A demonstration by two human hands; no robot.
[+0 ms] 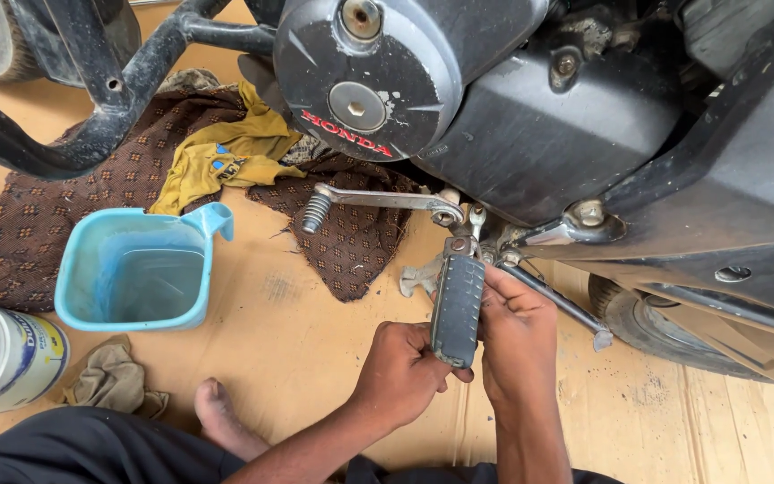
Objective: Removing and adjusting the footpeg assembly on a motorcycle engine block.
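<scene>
We held the footpeg [457,309] under the engine [494,116]: left hand [402,372] gripped its lower end, right hand [517,336] pinched its side, beside the gear lever [378,199].

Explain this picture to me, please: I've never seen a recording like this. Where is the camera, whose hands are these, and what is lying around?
The single picture comes from a camera worn on a person's head, looking down at their own two bare hands. They sit on cardboard sheets beside a motorcycle; its black engine cover fills the top. The left hand grips the lower end of a black ribbed footrest, which is attached at its top end to the bike. The right hand rests against the footrest's side. Above it sits the metal gear lever. On the floor lie a blue plastic jug, a brown patterned cloth, a yellow rag, a white tin, and a small beige rag. The person's bare foot shows below.
</scene>
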